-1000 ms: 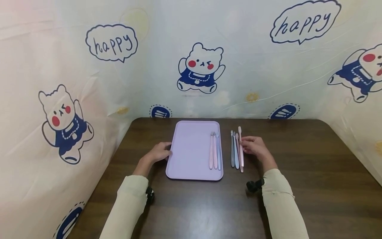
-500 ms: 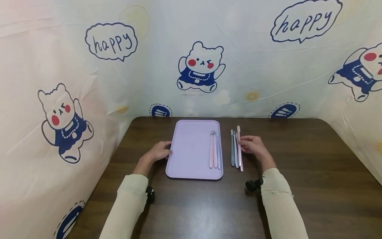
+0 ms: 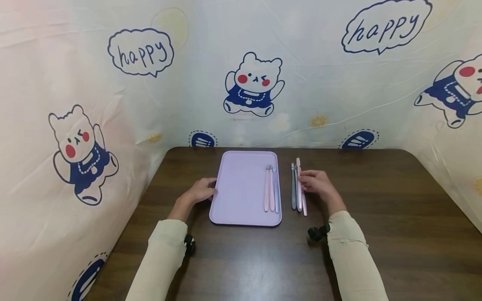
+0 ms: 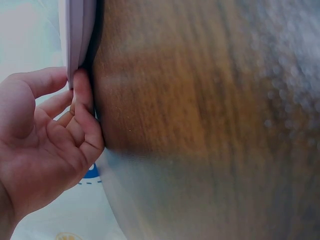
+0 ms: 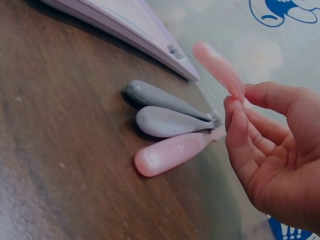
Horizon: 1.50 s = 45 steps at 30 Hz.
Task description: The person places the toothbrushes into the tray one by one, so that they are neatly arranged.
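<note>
My right hand [image 3: 318, 184] pinches a pink toothbrush [image 5: 217, 67] between thumb and fingers, raised over the table. Below it, in the right wrist view, a dark grey toothbrush [image 5: 160, 97], a pale blue-grey one [image 5: 170, 121] and another pink one [image 5: 165, 156] lie side by side. A lilac tray [image 3: 241, 188] sits to their left. Along its right side rest two pink toothbrushes [image 3: 266, 196] and a blue one [image 3: 276, 196]. My left hand [image 3: 201, 190] grips the tray's left rim, thumb above and curled fingers beneath, as the left wrist view shows.
Everything lies on a dark wooden table [image 3: 244, 259]. A printed cloth [image 3: 312, 75] hangs behind it and along the sides. Black wrist cameras [image 3: 319, 233] are strapped on both sleeves.
My right hand has moved slightly left with the pink toothbrush, which now overlaps the blue-grey one in the head view. The left hand and tray have stayed in place.
</note>
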Each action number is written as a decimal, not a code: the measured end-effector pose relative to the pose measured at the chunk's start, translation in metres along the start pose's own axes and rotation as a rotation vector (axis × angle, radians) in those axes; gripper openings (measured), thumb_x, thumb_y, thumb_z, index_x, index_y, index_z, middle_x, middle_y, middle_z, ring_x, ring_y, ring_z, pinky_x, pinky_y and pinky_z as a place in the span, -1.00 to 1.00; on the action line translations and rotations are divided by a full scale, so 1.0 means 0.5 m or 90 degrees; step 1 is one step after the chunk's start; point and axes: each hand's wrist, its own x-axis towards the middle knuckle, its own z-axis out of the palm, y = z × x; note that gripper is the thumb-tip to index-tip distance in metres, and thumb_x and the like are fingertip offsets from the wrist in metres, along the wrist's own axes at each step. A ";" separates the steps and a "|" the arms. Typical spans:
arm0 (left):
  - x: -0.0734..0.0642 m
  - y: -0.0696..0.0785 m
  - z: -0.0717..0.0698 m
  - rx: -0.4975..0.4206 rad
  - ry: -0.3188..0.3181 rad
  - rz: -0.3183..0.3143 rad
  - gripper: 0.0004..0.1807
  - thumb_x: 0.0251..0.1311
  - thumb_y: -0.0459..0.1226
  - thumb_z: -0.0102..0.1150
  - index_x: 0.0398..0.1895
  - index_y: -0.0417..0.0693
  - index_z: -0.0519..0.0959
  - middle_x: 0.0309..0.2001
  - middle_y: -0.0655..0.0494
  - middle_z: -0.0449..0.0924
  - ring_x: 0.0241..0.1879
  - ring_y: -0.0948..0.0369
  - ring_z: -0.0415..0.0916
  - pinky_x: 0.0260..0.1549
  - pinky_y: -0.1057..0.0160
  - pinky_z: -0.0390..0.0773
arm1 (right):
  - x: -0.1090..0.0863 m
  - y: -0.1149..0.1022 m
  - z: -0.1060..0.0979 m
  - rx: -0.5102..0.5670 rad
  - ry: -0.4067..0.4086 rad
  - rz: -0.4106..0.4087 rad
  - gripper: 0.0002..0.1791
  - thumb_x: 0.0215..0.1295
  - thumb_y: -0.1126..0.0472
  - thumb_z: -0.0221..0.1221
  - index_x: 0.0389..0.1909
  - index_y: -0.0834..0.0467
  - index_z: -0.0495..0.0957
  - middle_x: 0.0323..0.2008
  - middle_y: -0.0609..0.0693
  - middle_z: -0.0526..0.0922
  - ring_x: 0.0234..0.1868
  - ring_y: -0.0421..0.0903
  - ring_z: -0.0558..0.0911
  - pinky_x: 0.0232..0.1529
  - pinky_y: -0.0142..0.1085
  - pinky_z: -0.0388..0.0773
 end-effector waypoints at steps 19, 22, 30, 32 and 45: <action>0.001 -0.001 -0.003 0.003 -0.008 -0.006 -0.32 0.37 -0.26 0.05 0.55 -0.17 0.22 0.23 -0.24 0.55 -0.15 0.07 0.63 0.06 0.05 0.62 | 0.005 0.006 0.011 0.024 -0.010 0.016 -0.42 0.41 0.21 0.20 0.37 0.36 0.38 -0.32 -0.12 0.62 -0.39 -0.30 0.61 -0.29 -0.47 0.62; 0.003 -0.002 -0.006 0.007 -0.008 -0.012 -0.32 0.38 -0.24 0.04 0.56 -0.15 0.22 0.22 -0.23 0.56 -0.12 0.05 0.63 0.11 0.01 0.60 | 0.004 0.003 0.011 0.019 -0.006 0.017 -0.42 0.41 0.19 0.20 0.38 0.33 0.38 -0.30 -0.10 0.62 -0.38 -0.29 0.62 -0.28 -0.47 0.63; 0.006 0.001 -0.009 0.010 -0.009 -0.008 -0.33 0.39 -0.23 0.03 0.55 -0.14 0.23 0.25 -0.23 0.54 -0.08 0.04 0.62 0.14 -0.01 0.59 | 0.005 -0.007 0.015 0.023 -0.003 0.015 -0.43 0.41 0.21 0.19 0.38 0.33 0.38 -0.32 -0.12 0.62 -0.39 -0.31 0.62 -0.27 -0.47 0.63; 0.005 0.001 -0.009 0.010 -0.008 -0.005 -0.33 0.39 -0.23 0.03 0.55 -0.15 0.23 0.24 -0.23 0.54 -0.09 0.04 0.62 0.12 0.01 0.60 | 0.005 -0.008 0.016 0.022 -0.001 0.018 -0.43 0.41 0.22 0.19 0.38 0.32 0.39 -0.32 -0.13 0.61 -0.39 -0.31 0.62 -0.27 -0.47 0.63; 0.005 0.001 -0.005 0.008 -0.011 -0.010 -0.33 0.39 -0.23 0.02 0.56 -0.16 0.21 0.29 -0.25 0.50 -0.06 0.03 0.62 0.19 -0.03 0.58 | 0.009 -0.009 0.027 0.011 -0.006 0.023 -0.47 0.42 0.20 0.19 0.34 0.31 0.42 -0.18 -0.01 0.58 -0.34 -0.26 0.61 -0.25 -0.45 0.63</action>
